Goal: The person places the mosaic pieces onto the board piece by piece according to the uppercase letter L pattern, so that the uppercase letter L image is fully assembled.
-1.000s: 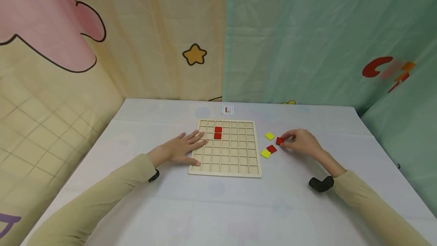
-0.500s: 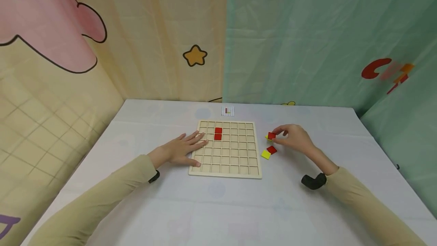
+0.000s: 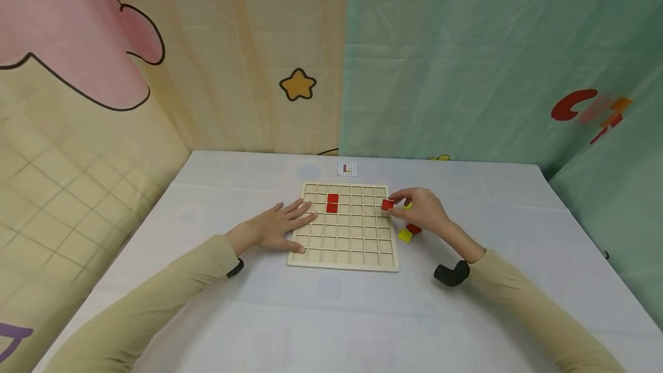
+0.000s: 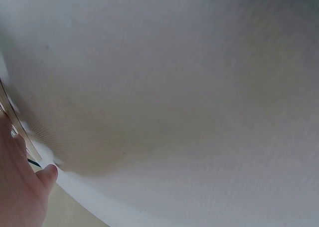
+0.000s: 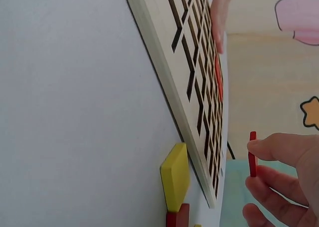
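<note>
A wooden grid board (image 3: 344,258) lies on the white table, with two red tiles (image 3: 332,202) set in its upper left cells. My right hand (image 3: 422,210) pinches a red square tile (image 3: 387,205) above the board's right edge; the same tile (image 5: 252,153) shows edge-on between thumb and fingers in the right wrist view. My left hand (image 3: 277,227) rests flat with spread fingers on the board's left side. Beside the board lie a yellow tile (image 3: 404,236), a red tile (image 3: 413,228) and another yellow tile (image 3: 408,206), partly hidden by my hand.
A small printed pattern card (image 3: 346,168) lies beyond the board near the table's back edge. Cartoon-printed curtains hang behind and to both sides. The left wrist view shows only the white tablecloth (image 4: 174,87) and a bit of my hand.
My right hand lifted a red tile from the loose group at the right and carried it left to the board's right edge. The left hand stayed put.
</note>
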### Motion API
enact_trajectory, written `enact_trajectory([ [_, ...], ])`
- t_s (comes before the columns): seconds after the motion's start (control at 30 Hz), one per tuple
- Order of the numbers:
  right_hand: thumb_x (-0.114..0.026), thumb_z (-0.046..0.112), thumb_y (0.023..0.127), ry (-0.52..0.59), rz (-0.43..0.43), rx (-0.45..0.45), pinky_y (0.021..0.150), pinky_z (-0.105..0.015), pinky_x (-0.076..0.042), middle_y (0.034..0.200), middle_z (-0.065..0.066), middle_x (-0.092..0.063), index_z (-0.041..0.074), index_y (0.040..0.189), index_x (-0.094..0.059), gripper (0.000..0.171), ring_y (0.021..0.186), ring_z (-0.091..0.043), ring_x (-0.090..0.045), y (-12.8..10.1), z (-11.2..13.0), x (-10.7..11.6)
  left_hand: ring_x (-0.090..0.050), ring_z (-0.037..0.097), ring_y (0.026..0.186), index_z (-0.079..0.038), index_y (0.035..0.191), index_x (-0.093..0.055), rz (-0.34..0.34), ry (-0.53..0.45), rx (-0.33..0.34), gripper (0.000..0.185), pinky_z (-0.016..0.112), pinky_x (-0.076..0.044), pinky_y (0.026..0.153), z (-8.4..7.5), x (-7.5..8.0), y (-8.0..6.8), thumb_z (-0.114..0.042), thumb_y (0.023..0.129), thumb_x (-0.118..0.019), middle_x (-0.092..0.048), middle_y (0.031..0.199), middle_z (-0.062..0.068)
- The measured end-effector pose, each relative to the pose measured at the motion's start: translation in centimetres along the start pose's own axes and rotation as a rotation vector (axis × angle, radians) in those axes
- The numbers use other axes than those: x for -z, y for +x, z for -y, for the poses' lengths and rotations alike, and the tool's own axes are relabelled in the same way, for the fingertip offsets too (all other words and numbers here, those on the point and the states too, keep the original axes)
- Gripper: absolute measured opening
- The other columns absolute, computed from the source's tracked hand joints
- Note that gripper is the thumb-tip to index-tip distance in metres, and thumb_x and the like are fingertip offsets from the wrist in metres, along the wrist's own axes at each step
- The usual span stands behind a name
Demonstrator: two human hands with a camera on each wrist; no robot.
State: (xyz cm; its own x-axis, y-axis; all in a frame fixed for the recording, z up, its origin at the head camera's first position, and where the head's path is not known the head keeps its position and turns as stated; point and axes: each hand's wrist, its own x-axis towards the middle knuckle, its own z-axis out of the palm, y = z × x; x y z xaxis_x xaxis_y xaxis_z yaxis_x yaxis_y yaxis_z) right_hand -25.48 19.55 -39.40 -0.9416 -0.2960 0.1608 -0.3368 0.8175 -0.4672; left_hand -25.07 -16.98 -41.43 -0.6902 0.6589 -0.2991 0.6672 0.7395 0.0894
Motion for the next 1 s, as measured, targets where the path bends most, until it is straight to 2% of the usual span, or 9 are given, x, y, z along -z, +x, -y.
enact_trajectory([
  [0.2, -0.077, 0.028, 0.079, 0.021, -0.011, 0.035, 0.065, -0.027, -0.046, 0.094, -0.006, -0.074, 0.01, 0.103, -0.075, 0.03, 0.08, -0.02, -0.06, 0.7, 1.3, -1.0, 0.004, 0.025, 0.151, -0.029, 0.155, -0.011, -0.005, 0.0, -0.005, 0.087, 0.058, -0.01, 0.118, 0.1, 0.0, -0.1, -0.072, 0.087, -0.044, 0.003, 0.164, 0.001],
  [0.47, -0.078, 0.029, 0.079, 0.057, -0.029, 0.066, 0.065, -0.03, -0.048, 0.1, -0.006, -0.073, 0.012, 0.101, -0.076, 0.029, 0.085, -0.023, -0.062, 1.2, 2.9, -2.8, 0.004, 0.025, 0.151, -0.028, 0.155, -0.01, 0.007, -0.009, 0.001, 0.088, 0.058, -0.008, 0.118, -0.1, 0.2, -0.2, -0.071, 0.087, -0.044, 0.003, 0.164, 0.002],
  [0.63, -0.078, 0.026, 0.078, 0.079, 0.009, 0.088, 0.066, -0.028, -0.046, 0.096, -0.003, -0.075, 0.011, 0.101, -0.076, 0.027, 0.08, -0.018, -0.06, 1.6, 3.9, -3.9, 0.003, 0.027, 0.151, -0.026, 0.156, -0.011, 0.006, -0.013, -0.006, 0.088, 0.059, -0.009, 0.118, -0.2, 0.2, -0.3, -0.07, 0.088, -0.045, 0.002, 0.164, 0.004],
  [1.0, -0.081, 0.032, 0.077, 0.088, 0.083, 0.084, 0.062, -0.023, -0.044, 0.091, 0.001, -0.074, 0.014, 0.1, -0.076, 0.03, 0.073, -0.012, -0.055, 3.1, 6.0, -5.6, 0.003, 0.026, 0.151, -0.029, 0.155, -0.011, 0.015, -0.003, 0.007, 0.088, 0.058, -0.009, 0.118, -0.1, 0.2, 0.0, -0.072, 0.086, -0.044, 0.002, 0.164, 0.001],
])
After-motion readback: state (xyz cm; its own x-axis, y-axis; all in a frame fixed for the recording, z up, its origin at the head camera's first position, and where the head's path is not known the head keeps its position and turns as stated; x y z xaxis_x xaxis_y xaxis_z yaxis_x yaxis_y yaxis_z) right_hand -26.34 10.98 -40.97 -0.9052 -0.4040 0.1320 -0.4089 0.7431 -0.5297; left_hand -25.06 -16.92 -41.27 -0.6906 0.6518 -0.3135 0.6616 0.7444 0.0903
